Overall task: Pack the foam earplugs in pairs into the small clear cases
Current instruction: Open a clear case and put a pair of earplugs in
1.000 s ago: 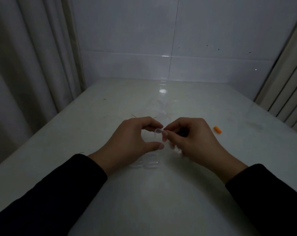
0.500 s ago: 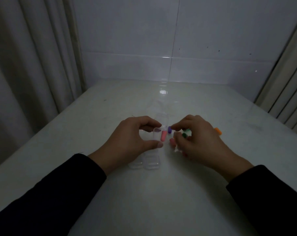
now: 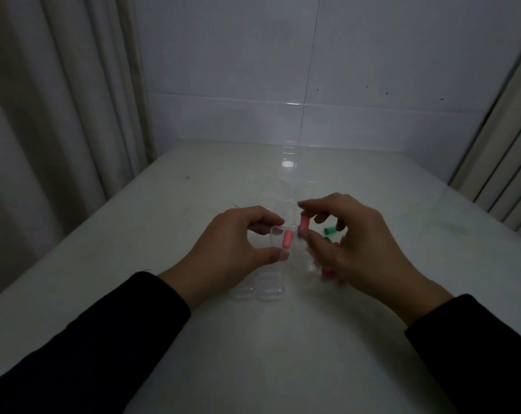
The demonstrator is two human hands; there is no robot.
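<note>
- Your left hand (image 3: 238, 249) grips a small clear plastic case (image 3: 278, 239) between curled forefinger and thumb; one pink foam earplug (image 3: 287, 238) already sits inside it.
- Your right hand (image 3: 352, 240) pinches a second pink foam earplug (image 3: 304, 223) between thumb and forefinger, just right of the open case and not yet in it.
- So this first pair looks half packed.
- Loose earplugs lie under and beyond your right hand: a green one (image 3: 330, 230), a red one (image 3: 326, 271) and a purple one (image 3: 299, 230).
- More clear cases (image 3: 269, 289) wait on the pale worktop (image 3: 193, 198) near your left wrist; whether any hold anything you cannot tell in this dim light.
</note>
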